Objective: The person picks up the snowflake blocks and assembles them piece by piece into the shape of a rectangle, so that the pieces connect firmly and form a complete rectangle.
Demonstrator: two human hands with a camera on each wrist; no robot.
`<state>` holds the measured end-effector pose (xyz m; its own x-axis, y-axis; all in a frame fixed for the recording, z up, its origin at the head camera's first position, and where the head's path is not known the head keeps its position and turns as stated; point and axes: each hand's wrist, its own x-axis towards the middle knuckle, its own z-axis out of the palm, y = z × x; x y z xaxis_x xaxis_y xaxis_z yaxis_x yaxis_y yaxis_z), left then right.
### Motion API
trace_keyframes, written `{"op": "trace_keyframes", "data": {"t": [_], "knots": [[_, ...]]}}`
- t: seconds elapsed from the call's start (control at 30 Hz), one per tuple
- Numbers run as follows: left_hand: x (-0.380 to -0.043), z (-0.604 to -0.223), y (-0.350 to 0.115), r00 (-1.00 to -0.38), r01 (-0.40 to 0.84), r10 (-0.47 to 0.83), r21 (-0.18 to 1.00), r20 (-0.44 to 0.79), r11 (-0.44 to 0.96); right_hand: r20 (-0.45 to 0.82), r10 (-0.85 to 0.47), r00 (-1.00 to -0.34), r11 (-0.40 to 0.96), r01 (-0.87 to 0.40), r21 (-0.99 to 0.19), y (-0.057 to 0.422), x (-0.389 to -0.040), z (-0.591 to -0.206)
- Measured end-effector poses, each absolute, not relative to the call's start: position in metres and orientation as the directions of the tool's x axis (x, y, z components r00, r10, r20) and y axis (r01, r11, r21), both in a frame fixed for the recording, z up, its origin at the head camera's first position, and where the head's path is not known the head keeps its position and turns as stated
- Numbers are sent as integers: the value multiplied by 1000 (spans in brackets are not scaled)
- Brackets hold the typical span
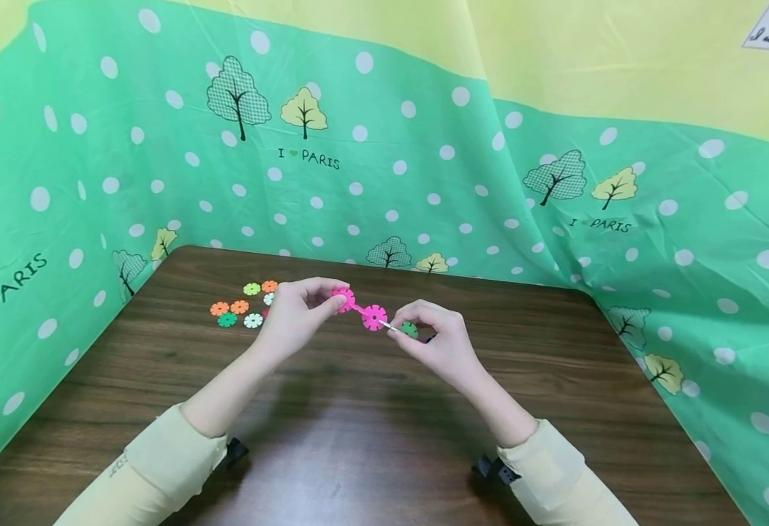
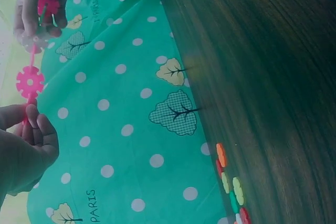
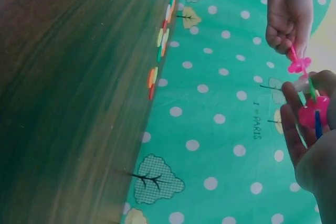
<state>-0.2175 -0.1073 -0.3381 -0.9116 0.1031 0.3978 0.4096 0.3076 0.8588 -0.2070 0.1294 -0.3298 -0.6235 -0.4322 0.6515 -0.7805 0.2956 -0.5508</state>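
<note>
A chain of notched snowflake discs is held above the table between both hands. My left hand [image 1: 295, 314] pinches a pink disc [image 1: 345, 300] at the chain's left end. From there the chain runs through an edge-on pink disc to a flat-facing pink disc [image 1: 374, 318]. With thumb and fingers my right hand [image 1: 442, 342] pinches a white disc [image 1: 387, 326] slotted beside it. A green disc [image 1: 408, 329] follows, partly behind the fingers. In the right wrist view another pink disc [image 3: 314, 113] and a blue disc [image 3: 318, 124] continue the chain by the palm.
Loose discs lie on the brown wooden table [image 1: 358, 438] at the back left, among them an orange disc [image 1: 219, 309], a green disc [image 1: 227, 319], a white disc [image 1: 253, 321] and a lime disc [image 1: 251, 289]. A green dotted curtain [image 1: 384, 146] surrounds the table's back and sides.
</note>
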Motion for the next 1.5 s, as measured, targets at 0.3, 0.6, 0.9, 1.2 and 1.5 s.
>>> {"op": "trace_keyframes", "data": {"t": [0.3, 0.6, 0.9, 1.2, 1.5], "knots": [[-217, -335, -108, -908, 413, 103, 829, 405, 376, 640, -484, -597, 443, -797, -410, 135, -224, -341], [-216, -340, -102, -914, 404, 114, 845, 389, 351, 552, -540, -636, 535, -765, -358, 126, -223, -336], [-215, -340, -99, -923, 382, 103, 858, 370, 345, 468, -576, -670, 528, -742, -413, 120, -221, -337], [-214, -342, -94, -928, 372, 120, 864, 353, 338, 560, -487, -670, 498, -740, -452, 114, -221, -339], [-210, -345, -88, -929, 371, 98, 878, 358, 302, 681, -436, -588, 407, -804, -434, 117, -221, -345]]}}
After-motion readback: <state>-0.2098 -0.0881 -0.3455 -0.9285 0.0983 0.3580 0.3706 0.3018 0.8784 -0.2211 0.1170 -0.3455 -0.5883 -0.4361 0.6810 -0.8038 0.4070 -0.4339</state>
